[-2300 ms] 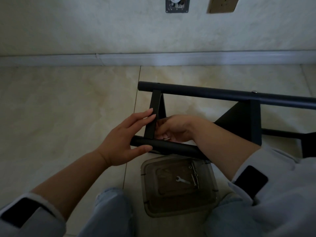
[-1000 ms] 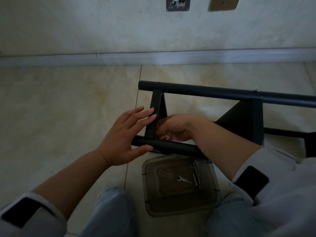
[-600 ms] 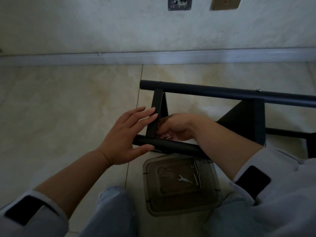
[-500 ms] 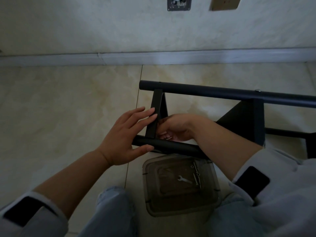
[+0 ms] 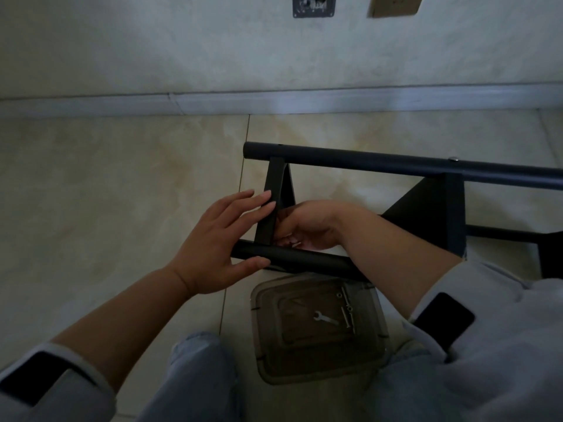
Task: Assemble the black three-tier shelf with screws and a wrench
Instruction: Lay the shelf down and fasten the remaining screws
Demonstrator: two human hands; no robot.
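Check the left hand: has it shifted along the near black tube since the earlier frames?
No. The left hand rests with straight fingers at the same end of the near tube, beside the upright bracket.

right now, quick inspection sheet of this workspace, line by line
surface: beige tiled floor.
job's things: black shelf frame lying on its side; wrench and screws in a clear plastic tray.
clutter: nothing seen.
grippers: left hand flat against near tube and crossbar; right hand curled at the joint, fingertips hidden.
cables: nothing seen.
surroundings: wall, white skirting board, two wall plates.
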